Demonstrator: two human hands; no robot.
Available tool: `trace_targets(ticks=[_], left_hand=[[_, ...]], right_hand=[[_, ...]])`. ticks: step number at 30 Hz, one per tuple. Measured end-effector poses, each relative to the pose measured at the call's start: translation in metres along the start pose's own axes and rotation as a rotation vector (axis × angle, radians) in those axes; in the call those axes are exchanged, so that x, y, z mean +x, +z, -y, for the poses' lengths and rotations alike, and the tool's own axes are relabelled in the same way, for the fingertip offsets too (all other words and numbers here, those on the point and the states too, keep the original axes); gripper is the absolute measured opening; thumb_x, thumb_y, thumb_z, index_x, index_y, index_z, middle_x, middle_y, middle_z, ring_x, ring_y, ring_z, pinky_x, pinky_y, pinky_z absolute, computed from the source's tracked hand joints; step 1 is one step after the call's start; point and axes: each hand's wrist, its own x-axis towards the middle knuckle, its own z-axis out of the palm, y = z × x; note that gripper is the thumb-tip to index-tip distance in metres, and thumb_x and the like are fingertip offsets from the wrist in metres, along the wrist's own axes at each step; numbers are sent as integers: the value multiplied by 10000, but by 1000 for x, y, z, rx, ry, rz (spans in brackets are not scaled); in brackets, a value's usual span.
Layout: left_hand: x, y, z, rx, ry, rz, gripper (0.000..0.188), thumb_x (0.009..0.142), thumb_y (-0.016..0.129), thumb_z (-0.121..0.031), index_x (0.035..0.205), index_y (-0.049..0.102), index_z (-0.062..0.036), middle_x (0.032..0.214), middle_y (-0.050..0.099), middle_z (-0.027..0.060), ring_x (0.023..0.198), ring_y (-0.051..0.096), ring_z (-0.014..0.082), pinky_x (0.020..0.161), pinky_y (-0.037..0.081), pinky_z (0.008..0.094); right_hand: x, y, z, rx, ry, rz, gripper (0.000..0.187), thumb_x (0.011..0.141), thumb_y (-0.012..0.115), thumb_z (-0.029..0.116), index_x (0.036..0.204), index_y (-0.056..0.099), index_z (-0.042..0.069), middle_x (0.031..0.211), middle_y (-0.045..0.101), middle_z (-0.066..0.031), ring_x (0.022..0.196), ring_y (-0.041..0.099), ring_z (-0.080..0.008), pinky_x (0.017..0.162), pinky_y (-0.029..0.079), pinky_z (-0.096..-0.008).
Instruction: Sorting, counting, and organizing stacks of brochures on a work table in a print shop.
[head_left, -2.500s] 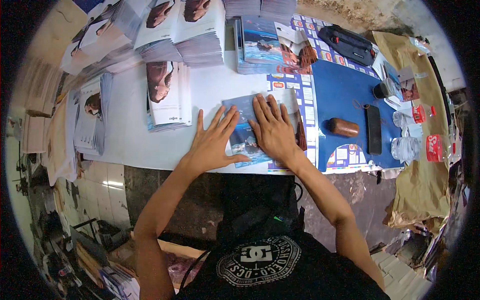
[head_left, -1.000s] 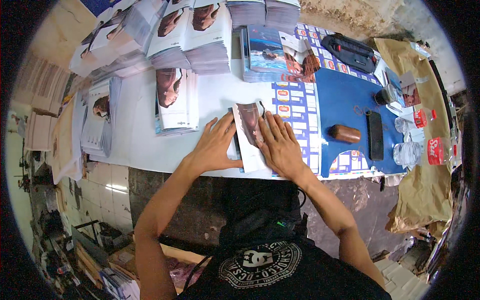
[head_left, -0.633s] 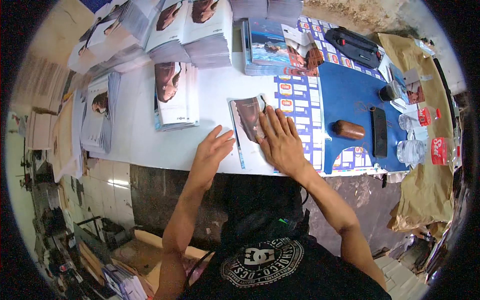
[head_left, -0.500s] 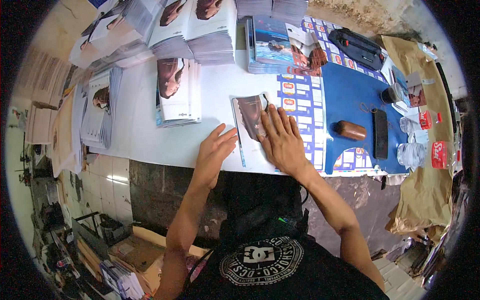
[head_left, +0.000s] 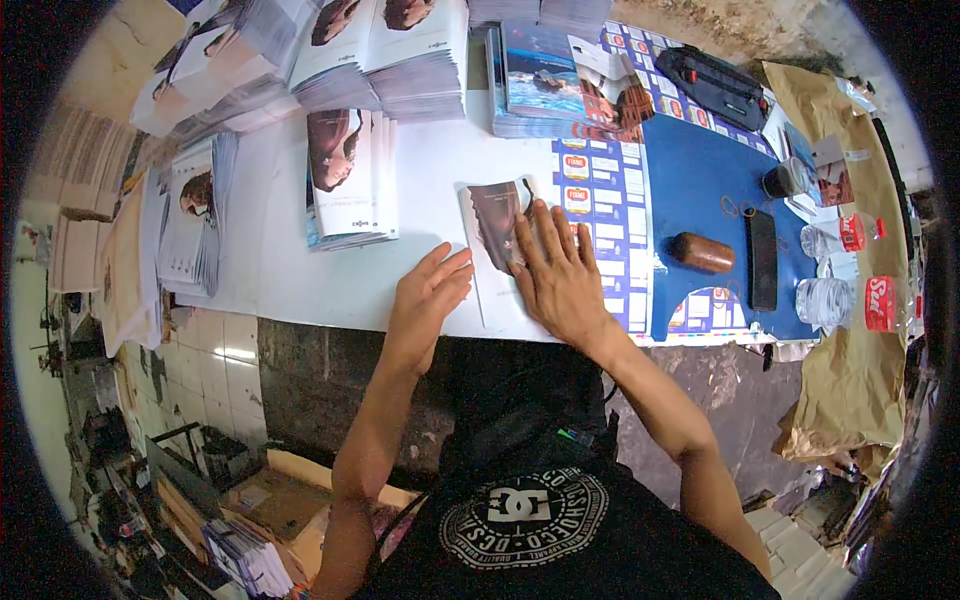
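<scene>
A folded leaflet (head_left: 492,225) with a brown picture and a white lower part lies on the white-covered table (head_left: 270,250) in front of me. My right hand (head_left: 560,280) rests flat on its right side, fingers stretched out, hiding that part. Just left of the leaflet, my left hand (head_left: 432,295) hovers near its edge with fingers extended and nothing visible in them. A small pile of similar leaflets (head_left: 335,160) sits farther to the left.
Tall leaflet stacks (head_left: 415,75) line the table's far left, with another pile (head_left: 195,210) nearer. Blue-covered booklets (head_left: 540,85) stand behind. On the blue mat (head_left: 690,180) are a brown rounded block (head_left: 703,253), a black oblong object (head_left: 762,260) and a dark-lidded cup (head_left: 783,180). Water bottles (head_left: 825,302) lie rightward.
The blue strip along the leaflet's left edge no longer shows. My right hand stays flat on it and my left stays beside it. The whole view has shifted slightly.
</scene>
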Motion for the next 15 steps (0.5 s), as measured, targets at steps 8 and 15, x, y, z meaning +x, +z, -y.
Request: trace_targets(ticks=[8,15], left_hand=[[15,21,5,1566,830,38,660,982,629,-275,1529,377,-5,1575,397,174,1485,334,334,1189,279,561],[31,-6,1,1701,780,238,823,951,568,-585,1514,409,-6,1592,369,147,1514,274,321,1203,135,662]], right_hand=[[1,4,1,-49,-21,-33,597,1020,498,384,1535,427,89,1607,357,-190,1471,354,-370,1196,248,-559],[0,1,0,-15,-5,-11,606,1019,501,382,1549,405,104,1606,359,-185,1471,355,-370,1198,247,-555]])
